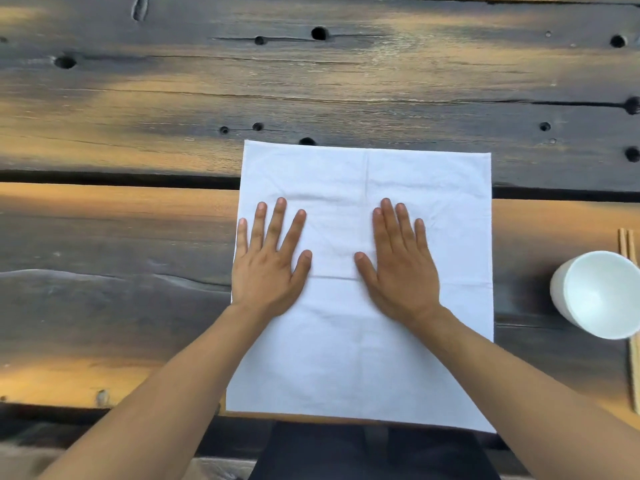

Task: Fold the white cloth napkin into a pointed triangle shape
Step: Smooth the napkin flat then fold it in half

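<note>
Head view: a white napkin [363, 341] lies flat and unfolded on a dark wooden counter [138, 237]. The left hand [270, 268] and right hand [398, 271] press it, palms down, fingers straight. At right, a white cup [599, 292] touches chopsticks [633, 368].

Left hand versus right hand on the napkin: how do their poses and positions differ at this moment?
The left hand has its fingers fanned apart; the right hand keeps its fingers closer together. The left hand lies at the left edge of the white cloth napkin, its heel about on that edge; the right hand sits well inside the cloth. Both lie flat, palms down, on the unfolded napkin.
</note>
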